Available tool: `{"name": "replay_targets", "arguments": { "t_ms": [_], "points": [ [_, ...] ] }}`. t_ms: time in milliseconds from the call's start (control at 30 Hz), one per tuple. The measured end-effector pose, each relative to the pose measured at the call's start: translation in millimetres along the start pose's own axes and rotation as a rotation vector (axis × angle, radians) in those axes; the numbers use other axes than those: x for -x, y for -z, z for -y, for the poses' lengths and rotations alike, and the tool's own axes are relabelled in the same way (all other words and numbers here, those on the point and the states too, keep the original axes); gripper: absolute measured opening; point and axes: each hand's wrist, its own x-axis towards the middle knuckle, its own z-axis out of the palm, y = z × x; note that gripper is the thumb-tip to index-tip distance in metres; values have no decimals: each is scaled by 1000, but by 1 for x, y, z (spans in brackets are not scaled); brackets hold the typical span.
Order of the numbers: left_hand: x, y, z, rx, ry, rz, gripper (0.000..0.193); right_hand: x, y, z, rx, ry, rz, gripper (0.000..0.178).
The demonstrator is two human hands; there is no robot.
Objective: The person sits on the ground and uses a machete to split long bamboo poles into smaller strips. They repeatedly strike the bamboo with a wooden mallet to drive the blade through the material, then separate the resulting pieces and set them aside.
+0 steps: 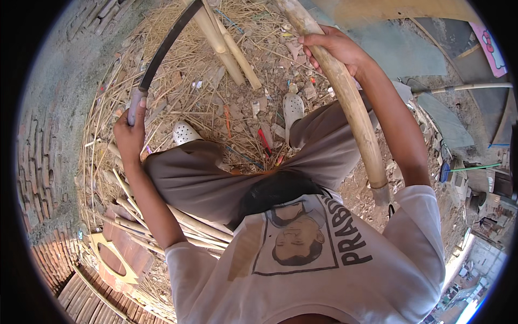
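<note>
Machete (152, 69), in the head view, sits clamped in our left grip (129, 127); our right grip (345, 51) clamps the bamboo pole (348, 102) slanting over our right leg (322, 132). We seem to be at a positioning step, blade (172, 36) apart from the pole; the next move calls for steady support and leg clearance.

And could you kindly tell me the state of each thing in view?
Machete: unsheathed, held
Left hand: closed on the machete
Bamboo pole: held at a slant
Right hand: closed around the bamboo pole
White clogs: both worn
Thinner bamboo poles: lying loosely bunched
Straw: strewn about loosely
</note>
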Motion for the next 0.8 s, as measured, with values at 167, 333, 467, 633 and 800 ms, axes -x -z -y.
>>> {"name": "replay_targets", "arguments": {
  "t_ms": [167, 333, 467, 633, 800],
  "points": [
    [2, -12, -1, -11, 9, 8, 59, -31, 49, 11, 213, 142, -158, 61],
    [3, -11, 4, -7, 11, 5, 58, -5, 34, 17, 525, 297, -273, 41],
    [12, -7, -13, 46, 6, -15, 55, 66, -6, -17, 740, 221, -285, 54],
    [10, -3, -14, 1, -27, -4, 52, 99, -10, -71, 700, 197, -160, 49],
    [14, 1, -21, 25, 30, -11, 53, 120, -6, -17, 668, 140, -261, 47]
  ]
}}
